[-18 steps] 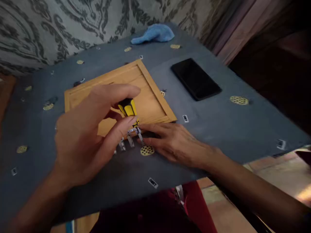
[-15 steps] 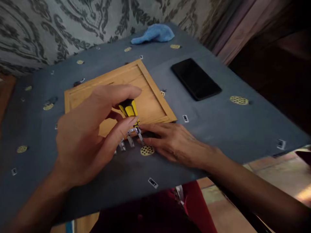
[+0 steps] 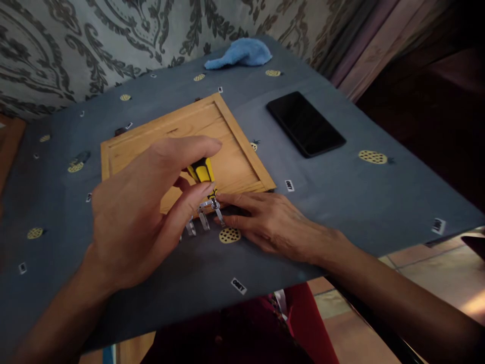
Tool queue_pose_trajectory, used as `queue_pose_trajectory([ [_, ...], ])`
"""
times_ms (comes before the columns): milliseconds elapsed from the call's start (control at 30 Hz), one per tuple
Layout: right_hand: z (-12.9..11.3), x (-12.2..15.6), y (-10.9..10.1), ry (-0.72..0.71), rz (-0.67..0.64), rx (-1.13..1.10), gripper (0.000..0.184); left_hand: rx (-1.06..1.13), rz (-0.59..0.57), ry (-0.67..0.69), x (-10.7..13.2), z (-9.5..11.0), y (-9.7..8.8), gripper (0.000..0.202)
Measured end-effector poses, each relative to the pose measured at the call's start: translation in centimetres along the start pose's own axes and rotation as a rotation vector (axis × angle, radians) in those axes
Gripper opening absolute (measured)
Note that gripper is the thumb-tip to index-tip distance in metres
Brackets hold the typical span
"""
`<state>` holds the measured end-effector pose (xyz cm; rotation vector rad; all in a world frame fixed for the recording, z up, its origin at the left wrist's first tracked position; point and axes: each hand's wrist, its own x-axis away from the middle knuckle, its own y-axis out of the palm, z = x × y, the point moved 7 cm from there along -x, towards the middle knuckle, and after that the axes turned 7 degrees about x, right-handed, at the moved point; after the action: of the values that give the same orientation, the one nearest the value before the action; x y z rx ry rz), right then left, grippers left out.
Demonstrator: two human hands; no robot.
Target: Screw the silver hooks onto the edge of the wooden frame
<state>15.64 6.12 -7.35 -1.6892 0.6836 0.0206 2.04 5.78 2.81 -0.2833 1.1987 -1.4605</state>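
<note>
My left hand [image 3: 140, 212] is closed around the yellow and black handle of a screwdriver [image 3: 203, 171]. It stands nearly upright, its lower end at a shiny metal hook rack [image 3: 204, 220] with several prongs along the near edge of a framed wooden panel [image 3: 227, 141]. The fingertips of my right hand [image 3: 273, 222] grip the right end of the rack, beside the screwdriver's lower end. My left hand covers the rack's left part and the panel's near left corner. The screwdriver's very tip is too small to make out.
A blue-grey cloth with pineapple prints covers the table [image 3: 326, 212]. A black phone [image 3: 306, 124] lies right of the panel. At the back, a crumpled blue cloth [image 3: 242, 53] rests near the patterned wall [image 3: 132, 30]. Small dark pieces [image 3: 120, 132] sit at the panel's far edge.
My left hand has shifted and turned slightly around the screwdriver handle, its back moving a little to the right. The right hand, rack and panel look unmoved.
</note>
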Motion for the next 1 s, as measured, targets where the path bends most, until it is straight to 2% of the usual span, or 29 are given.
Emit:
queue_pose_trajectory([
  [133,0.0,0.0,0.1,0.006,-0.017,0.004,0.030,-0.107,0.028,0.132,-0.3,1.1,-0.2,0.027],
  [200,-0.1,0.0,0.1,0.000,-0.016,0.008,0.029,-0.158,0.030,0.155,-0.4,1.3,-0.1,0.024],
  [300,0.0,0.0,0.1,-0.001,-0.019,0.005,0.029,-0.176,0.041,0.142,-0.3,1.4,-0.1,0.021],
  [500,0.1,0.0,0.1,0.010,-0.023,0.000,0.031,0.044,0.025,0.026,-0.1,0.5,-0.4,0.038],
  [567,0.1,0.0,0.2,0.011,-0.020,-0.004,0.031,0.049,0.030,0.049,-0.1,0.5,-0.4,0.036],
  [700,0.0,-0.1,0.3,0.015,-0.026,-0.010,0.031,-0.084,0.073,0.168,-0.1,1.4,-0.2,0.027],
  [767,0.0,-0.1,0.2,0.008,-0.019,-0.014,0.031,-0.100,0.061,0.132,-0.1,1.2,-0.1,0.025],
  [867,0.0,0.0,0.1,-0.003,-0.015,-0.022,0.031,0.000,0.016,-0.001,-0.1,0.3,-0.2,0.031],
  [1000,0.1,0.1,0.2,0.005,-0.024,-0.022,0.033,0.080,0.022,0.073,-0.2,0.8,-0.8,0.039],
])
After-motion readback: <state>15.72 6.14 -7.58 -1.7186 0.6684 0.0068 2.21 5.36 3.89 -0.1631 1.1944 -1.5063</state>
